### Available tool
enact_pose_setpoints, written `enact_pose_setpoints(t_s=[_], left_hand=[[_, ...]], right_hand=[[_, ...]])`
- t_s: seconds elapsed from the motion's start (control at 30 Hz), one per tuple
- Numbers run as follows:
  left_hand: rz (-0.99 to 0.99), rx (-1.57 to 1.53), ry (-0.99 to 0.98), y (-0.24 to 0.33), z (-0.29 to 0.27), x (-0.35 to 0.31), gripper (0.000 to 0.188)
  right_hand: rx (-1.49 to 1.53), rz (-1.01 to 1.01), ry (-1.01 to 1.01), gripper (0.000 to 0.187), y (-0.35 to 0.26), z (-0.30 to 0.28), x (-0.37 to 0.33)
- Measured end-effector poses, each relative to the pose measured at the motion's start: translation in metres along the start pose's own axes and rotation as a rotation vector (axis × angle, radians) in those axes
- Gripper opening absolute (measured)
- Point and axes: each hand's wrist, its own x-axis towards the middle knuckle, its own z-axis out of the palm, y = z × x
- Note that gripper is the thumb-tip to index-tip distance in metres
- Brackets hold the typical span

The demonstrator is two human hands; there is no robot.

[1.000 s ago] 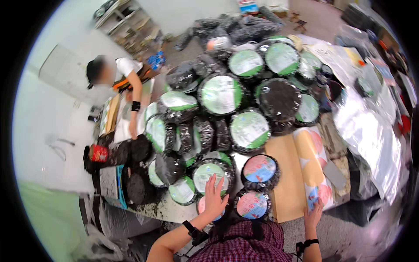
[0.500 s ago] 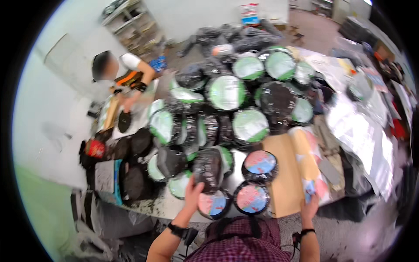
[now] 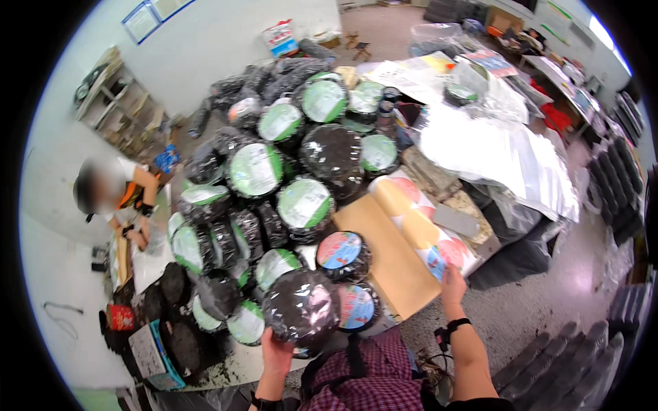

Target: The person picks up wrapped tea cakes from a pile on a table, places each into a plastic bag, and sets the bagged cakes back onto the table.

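My left hand (image 3: pixel 275 353) grips the lower edge of a round, dark disc wrapped in shiny clear film (image 3: pixel 301 308), holding it tilted above the table's front edge. My right hand (image 3: pixel 452 282) pinches the near end of a sheet of round red-and-blue labels (image 3: pixel 444 259), which lies along a tan backing sheet (image 3: pixel 387 253). Between the hands, a wrapped disc with a red-and-blue label (image 3: pixel 358 306) sits partly behind the held one. Another such labelled disc (image 3: pixel 340 255) lies just beyond it.
Wrapped discs with green-and-white labels (image 3: pixel 256 170) are piled across the table. Unwrapped dark pieces (image 3: pixel 184 346) and a box (image 3: pixel 156 356) stand at the near left. A co-worker (image 3: pixel 130 198) works at the far left. Clear plastic sheeting (image 3: pixel 486 161) covers the right side.
The view has swung right. My left hand has brought the wrapped disc nearer and turned its broad dark face up. My right hand stays at the label sheet's near end.
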Motion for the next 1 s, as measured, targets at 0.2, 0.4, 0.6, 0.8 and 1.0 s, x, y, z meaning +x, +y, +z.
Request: enact_pose_setpoints(t_s=[0.2,0.4,0.6,0.8,1.0], left_hand=[[-0.069,-0.012,-0.038,0.011,0.044,-0.003,0.045],[-0.098,0.008,-0.115,0.004,0.051,0.002,0.045],[-0.146,0.002,-0.02,-0.001,0.041,0.009,0.04],[-0.107,-0.055,-0.082,0.012,0.05,0.02,0.039],[-0.181,-0.191,-0.032,0.007,0.037,0.037,0.038]], right_hand=[[-0.359,-0.283,-0.036,0.047,-0.035,-0.006,-0.006],[-0.305,-0.103,0.152,0.033,-0.035,0.021,0.013],[0.018,-0.008,0.205,0.019,-0.021,0.017,0.012],[-0.019,0.181,0.104,0.008,0.008,-0.033,0.059],[0.153,0.049,0.33,0.02,0.051,-0.188,0.14]])
